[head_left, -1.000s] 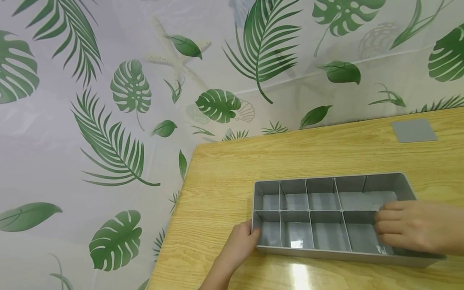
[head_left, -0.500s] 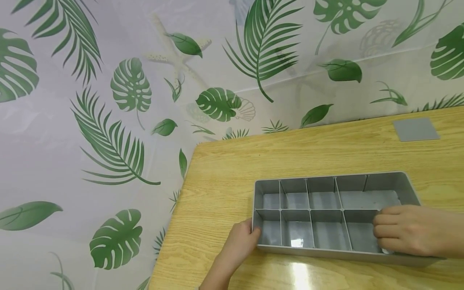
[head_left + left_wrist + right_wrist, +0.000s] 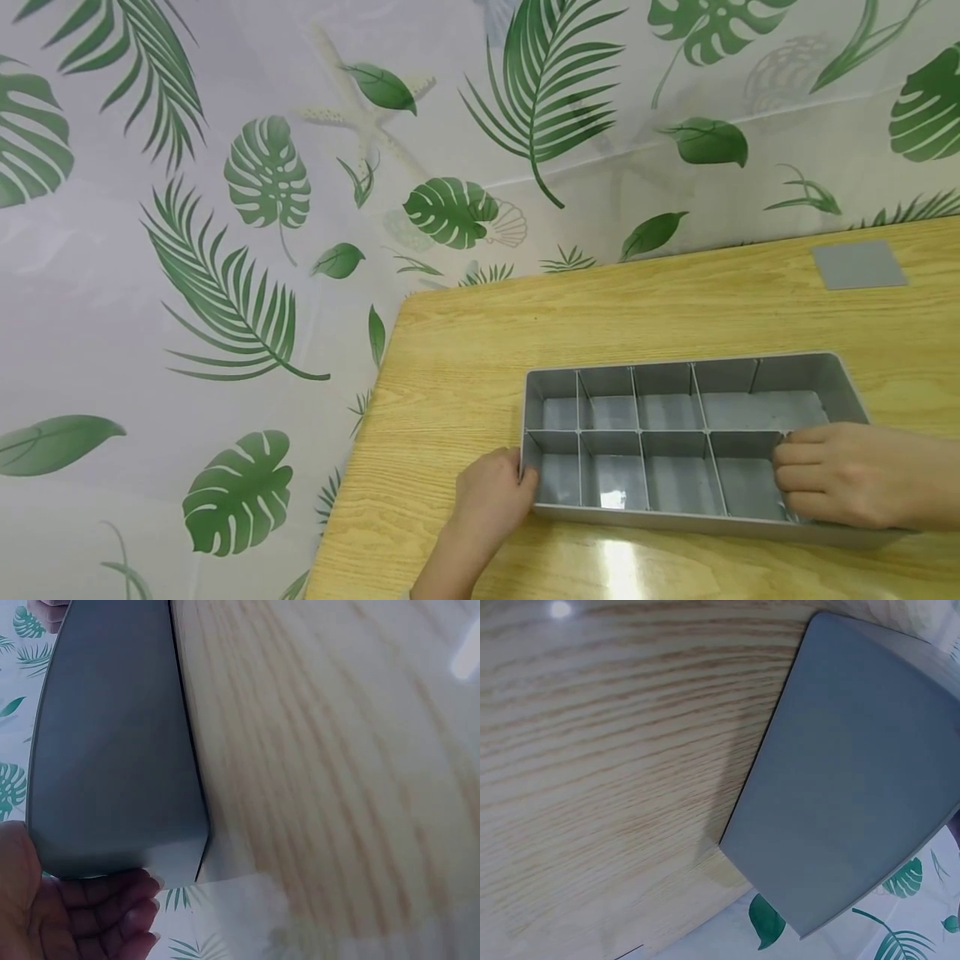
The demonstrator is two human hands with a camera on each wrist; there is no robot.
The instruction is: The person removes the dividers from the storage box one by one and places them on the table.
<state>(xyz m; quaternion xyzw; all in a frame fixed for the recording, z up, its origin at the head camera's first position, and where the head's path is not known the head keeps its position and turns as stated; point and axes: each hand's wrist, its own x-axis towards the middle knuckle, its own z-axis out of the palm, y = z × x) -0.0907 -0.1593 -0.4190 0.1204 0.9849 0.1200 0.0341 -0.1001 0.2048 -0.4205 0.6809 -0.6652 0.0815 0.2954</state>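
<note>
A grey compartment box (image 3: 720, 527) lies lengthwise on the wooden table, split by thin upright dividers into two rows of compartments. At its left end my left hand (image 3: 491, 492) grips the wall, thumb over the rim; the left wrist view shows the fingers of my left hand (image 3: 97, 915) bent under the box's grey end corner (image 3: 120, 750). My right hand (image 3: 851, 475) reaches inside the right end with curled fingers, pinching a cross divider (image 3: 789, 510) mostly covered by the hand. The right wrist view shows the outer wall of the box (image 3: 847, 772).
A flat grey plate (image 3: 859, 265) lies at the back right of the table (image 3: 637, 321). Leaf-printed sheeting (image 3: 420, 133) hangs behind the table and along its left side. The compartments in view hold nothing.
My right hand has shifted slightly down and toward the front wall of the box since a second ago, fingers still curled. The left hand's wrist has turned slightly. The box stays in place.
</note>
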